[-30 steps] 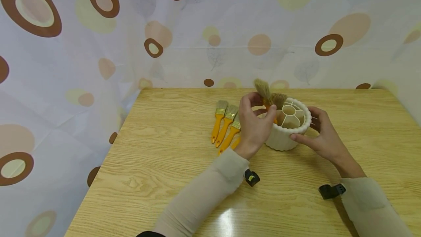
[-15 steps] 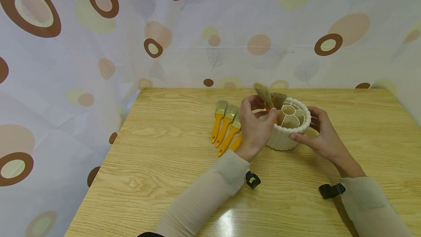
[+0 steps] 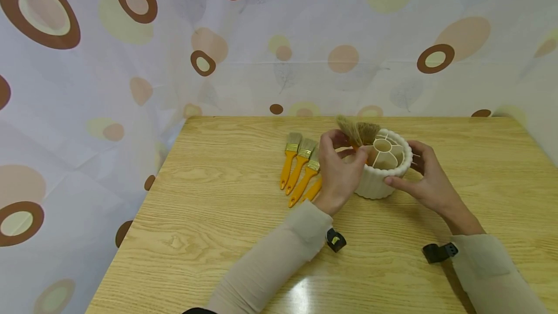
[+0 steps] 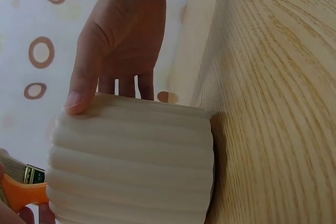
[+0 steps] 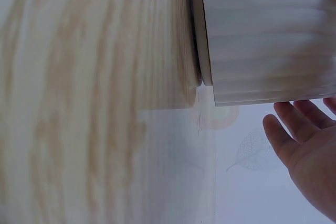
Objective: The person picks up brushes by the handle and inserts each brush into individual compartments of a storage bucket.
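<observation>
My left hand (image 3: 342, 171) pinches a paintbrush (image 3: 347, 127) with its pale bristles upward. The brush's orange handle (image 4: 26, 193) is at the holder's rim in the left wrist view, its lower end hidden. My right hand (image 3: 429, 183) grips the white fluted holder (image 3: 375, 185) from the right, thumb in front and fingers behind. In the right wrist view its fingers (image 5: 296, 124) lie along the holder's wall. Inside, dividers fan out from a central ring. Another paintbrush (image 3: 369, 131) with darker bristles stands in the holder, just right of the held one.
Several orange-handled paintbrushes (image 3: 301, 164) lie side by side left of the holder, one partly behind my left hand. The wooden table (image 3: 196, 217) ends at a patterned cloth (image 3: 244, 81) at the back and left.
The paintbrush in my left hand has sunk lower into the holder, and its bristles now overlap the other brush. My left hand has moved slightly down and right; the right hand has stayed still.
</observation>
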Motion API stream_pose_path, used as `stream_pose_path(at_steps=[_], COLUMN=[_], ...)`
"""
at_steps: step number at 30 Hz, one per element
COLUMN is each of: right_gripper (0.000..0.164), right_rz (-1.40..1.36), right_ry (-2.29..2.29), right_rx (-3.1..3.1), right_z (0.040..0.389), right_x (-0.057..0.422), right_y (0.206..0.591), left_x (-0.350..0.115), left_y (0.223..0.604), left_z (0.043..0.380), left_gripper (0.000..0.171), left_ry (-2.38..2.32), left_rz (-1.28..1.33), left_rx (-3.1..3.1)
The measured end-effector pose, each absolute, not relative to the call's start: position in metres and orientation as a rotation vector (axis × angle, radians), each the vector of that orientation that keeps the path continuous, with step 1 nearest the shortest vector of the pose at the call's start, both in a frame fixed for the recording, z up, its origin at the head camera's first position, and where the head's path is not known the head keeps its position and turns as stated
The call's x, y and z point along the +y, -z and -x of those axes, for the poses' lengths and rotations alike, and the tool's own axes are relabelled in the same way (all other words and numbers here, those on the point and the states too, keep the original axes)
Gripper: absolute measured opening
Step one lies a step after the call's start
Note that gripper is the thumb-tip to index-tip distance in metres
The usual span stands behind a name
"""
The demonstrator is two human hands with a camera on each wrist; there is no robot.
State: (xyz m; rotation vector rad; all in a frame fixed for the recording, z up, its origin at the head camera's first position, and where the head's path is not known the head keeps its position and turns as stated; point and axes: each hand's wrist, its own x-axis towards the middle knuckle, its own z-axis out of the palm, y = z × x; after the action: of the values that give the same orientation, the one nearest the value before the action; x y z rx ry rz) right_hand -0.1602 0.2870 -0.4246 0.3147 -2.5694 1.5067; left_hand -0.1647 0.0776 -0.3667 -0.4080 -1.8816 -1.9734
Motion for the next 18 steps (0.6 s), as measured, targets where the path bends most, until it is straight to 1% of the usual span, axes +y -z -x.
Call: stream_pose_path(at_steps=[5,18], right_gripper=[0.095,0.093], right_rz=[-0.31,-0.34], right_ry=[-1.501,-1.479], right_rx=[-2.575,-2.558], right_z=[0.16,0.157], right_x=[0.287,0.287], right_y=[0.424,0.423], left_x=[0.084,0.085], left_y=[0.391,0.399], left_z=[0.179,0.179], left_gripper=[0.04,0.038], left_ry=[1.935,1.764], left_rz=[0.412,0.408], left_rx=[-1.891,-1.985])
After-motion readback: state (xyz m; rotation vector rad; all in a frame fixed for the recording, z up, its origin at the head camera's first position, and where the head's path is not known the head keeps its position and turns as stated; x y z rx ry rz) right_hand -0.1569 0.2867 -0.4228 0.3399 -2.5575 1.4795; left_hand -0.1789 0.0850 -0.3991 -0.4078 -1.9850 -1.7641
